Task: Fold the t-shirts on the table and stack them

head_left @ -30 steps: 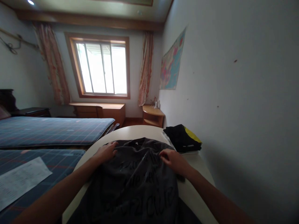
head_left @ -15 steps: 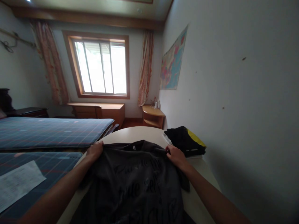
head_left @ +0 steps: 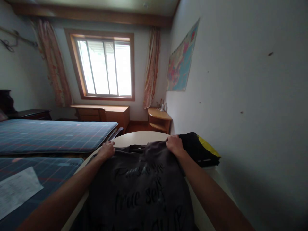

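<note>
Head view. Through this camera I see a dark grey shirt (head_left: 141,179) spread over a round, cream worktop (head_left: 141,137), neckline toward the far rim. The left grip (head_left: 107,150) is closed on the shirt's left shoulder, the right grip (head_left: 175,144) on its right shoulder, where the cloth is bunched.

Surroundings: just beside my right grip lies a folded black-and-yellow stack (head_left: 199,150), partly behind the hand and forearm. Close beyond it rises a pale wall (head_left: 243,144), which bounds the worktop's right side and bears a map (head_left: 181,61). To the left, two plaid mattresses — a far one (head_left: 55,134) and a near one (head_left: 55,170) — reach almost to the worktop's rim; a printed sheet (head_left: 19,189) rests on the nearer. Across the room stand a wooden desk (head_left: 108,110) below a window (head_left: 106,67) and a corner shelf (head_left: 160,114).

Obscured or uncertain: my fingertips are partly hidden by knuckles and cloth, so I cannot tell how much fabric each grip takes. The print reads "Pursue the true self"; the line beneath is cut off by the lower edge, as is the hem. My forearms cover the shirt's sides. The sheet is cropped at left, its text illegible; the small objects (head_left: 163,106) on the corner shelf are too small to identify — and glare whites out the window.
</note>
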Available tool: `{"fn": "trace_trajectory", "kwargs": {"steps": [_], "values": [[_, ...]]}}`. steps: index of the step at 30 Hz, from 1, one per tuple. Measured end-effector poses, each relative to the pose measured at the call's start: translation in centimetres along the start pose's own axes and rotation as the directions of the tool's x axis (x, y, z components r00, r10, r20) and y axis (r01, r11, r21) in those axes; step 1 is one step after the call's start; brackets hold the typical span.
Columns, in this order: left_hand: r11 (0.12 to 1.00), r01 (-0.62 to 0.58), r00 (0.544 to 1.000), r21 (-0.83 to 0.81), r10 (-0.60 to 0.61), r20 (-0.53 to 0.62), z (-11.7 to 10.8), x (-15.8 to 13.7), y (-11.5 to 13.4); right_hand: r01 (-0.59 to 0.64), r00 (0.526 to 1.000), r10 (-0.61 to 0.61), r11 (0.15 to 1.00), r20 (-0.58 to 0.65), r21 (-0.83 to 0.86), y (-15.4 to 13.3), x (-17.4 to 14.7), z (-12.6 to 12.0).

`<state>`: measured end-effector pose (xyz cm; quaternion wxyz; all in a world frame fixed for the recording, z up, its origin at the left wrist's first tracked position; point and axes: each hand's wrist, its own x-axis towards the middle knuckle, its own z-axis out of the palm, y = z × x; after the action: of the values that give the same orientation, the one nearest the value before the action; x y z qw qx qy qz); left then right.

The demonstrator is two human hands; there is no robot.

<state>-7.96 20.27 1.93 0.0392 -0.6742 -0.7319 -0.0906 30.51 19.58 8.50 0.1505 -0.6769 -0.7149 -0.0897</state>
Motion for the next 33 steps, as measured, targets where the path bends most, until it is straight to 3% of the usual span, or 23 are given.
{"fn": "trace_trajectory", "kwargs": {"steps": [4,13,22,27,33], "values": [[0.994,-0.106,0.993,0.002,0.105,0.061,1.4,-0.5,1.5,0.021,0.995,-0.02,1.0,0.096,-0.004,-1.4,0.4,3.1],[0.997,-0.065,0.995,0.033,0.062,0.078,2.8,0.1,2.5,-0.066,0.965,0.066,0.998,0.253,-0.01,-1.7,1.0,7.5],[1.0,0.005,0.997,-0.005,-0.004,0.082,3.0,1.4,2.8,-0.13,0.949,0.122,0.991,0.29,0.008,-1.2,1.8,8.6],[0.991,0.102,0.995,-0.087,-0.101,0.02,2.2,3.7,2.3,-0.207,0.955,0.189,0.977,0.23,0.057,-1.8,4.1,7.7],[0.979,0.113,0.994,-0.172,-0.113,0.012,1.8,5.2,2.3,-0.105,0.964,0.062,0.983,0.257,0.153,-2.6,5.3,8.0]]}}
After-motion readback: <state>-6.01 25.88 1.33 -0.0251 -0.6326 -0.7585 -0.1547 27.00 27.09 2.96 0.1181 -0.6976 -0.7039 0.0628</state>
